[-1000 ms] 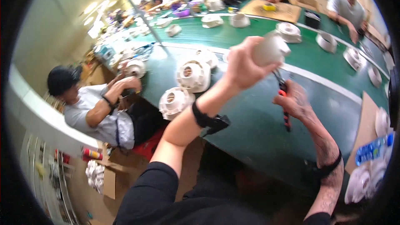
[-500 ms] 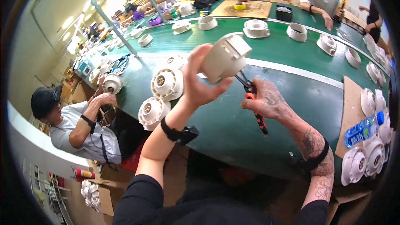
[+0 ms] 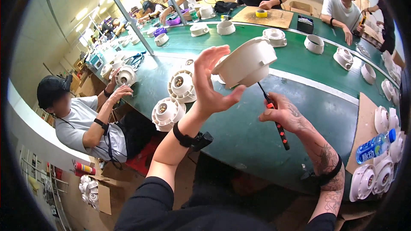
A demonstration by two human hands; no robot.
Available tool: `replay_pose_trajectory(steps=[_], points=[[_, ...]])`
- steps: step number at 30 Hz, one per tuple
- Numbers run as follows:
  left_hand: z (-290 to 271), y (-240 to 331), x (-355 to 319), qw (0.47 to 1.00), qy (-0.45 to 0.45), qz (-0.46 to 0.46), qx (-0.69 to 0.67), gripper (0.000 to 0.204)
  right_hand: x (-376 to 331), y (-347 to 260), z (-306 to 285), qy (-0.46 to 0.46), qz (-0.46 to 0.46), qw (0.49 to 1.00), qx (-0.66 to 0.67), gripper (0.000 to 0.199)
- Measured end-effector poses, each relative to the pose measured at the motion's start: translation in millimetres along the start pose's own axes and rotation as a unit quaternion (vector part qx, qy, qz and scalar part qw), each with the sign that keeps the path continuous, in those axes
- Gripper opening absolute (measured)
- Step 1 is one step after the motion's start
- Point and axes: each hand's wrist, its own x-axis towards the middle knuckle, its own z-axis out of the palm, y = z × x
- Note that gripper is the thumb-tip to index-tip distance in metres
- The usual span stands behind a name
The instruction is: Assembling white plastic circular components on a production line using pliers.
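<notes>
A round white plastic housing (image 3: 247, 62) is held up over the table, tilted, with its side wall toward me. My left hand (image 3: 212, 85) supports it from the left, fingers behind and thumb low along the near side. My right hand (image 3: 284, 113) is closed round the red and black handles of a pair of pliers (image 3: 281, 133). The pliers show nearly edge-on, their dark jaws pointing up at the housing's underside. Whether the jaws touch it I cannot tell.
Finished-looking white housings (image 3: 168, 114) with brass-coloured centres stand left of my forearm. Beyond runs a green conveyor (image 3: 248, 38) carrying more parts. A blue-capped bottle (image 3: 376, 146) lies on housings at the right. One co-worker (image 3: 87, 124) sits at left; others work across the belt.
The housing has turned, showing more of its side wall. The pliers have rotated from showing both handles apart to nearly edge-on. The whole view has shifted slightly.
</notes>
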Motion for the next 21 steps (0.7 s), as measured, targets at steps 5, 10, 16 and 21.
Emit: replay_pose_trajectory(steps=[5,10,16,21], points=[[8.5,25.6,11.2,0.944,-0.162,-0.015,0.286,0.069,-5.4,-1.7,7.0,0.097,-0.044,0.969,-0.224,0.054],[10.1,-9.2,-2.7,0.957,-0.063,0.005,0.282,0.057,20.5,27.9,1.0,-0.123,-0.031,0.983,0.129,0.033],[12.7,-26.3,-5.4,0.944,-0.079,-0.049,0.316,0.052,14.3,13.5,5.1,-0.040,0.061,0.978,0.193,0.023],[33.6,-48.1,-12.2,0.943,-0.094,-0.001,0.318,0.050,44.5,48.9,-25.8,-0.138,0.075,0.948,0.278,0.024]])
